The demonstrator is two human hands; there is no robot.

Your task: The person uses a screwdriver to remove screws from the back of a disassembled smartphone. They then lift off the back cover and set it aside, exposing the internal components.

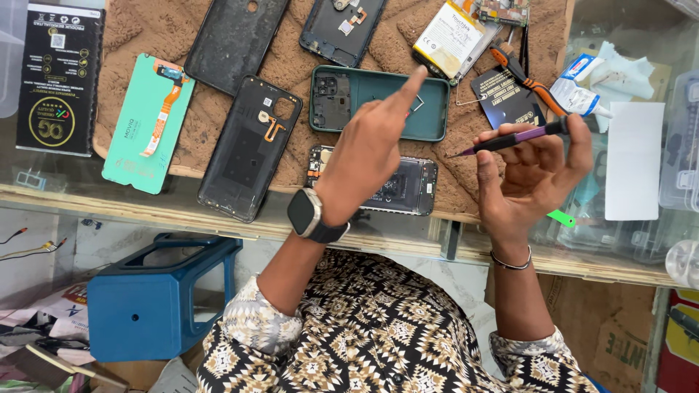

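My left hand (368,149) hovers above an opened phone body (408,188) on the brown mat (145,25), index finger stretched toward a dark green phone case (378,98); it holds nothing. A smartwatch (309,215) sits on that wrist. My right hand (535,171) grips a slim purple-and-black screwdriver (510,138), its tip pointing left over the mat's edge. A metal bangle (510,262) circles the right wrist.
Two black back covers (247,149) (233,36), a teal display panel with an orange flex cable (145,120), another phone frame (342,29), a battery (451,36), orange-handled pliers (524,76), a tube (579,91), white paper (633,160), a black box (58,76). A blue stool (156,298) stands below.
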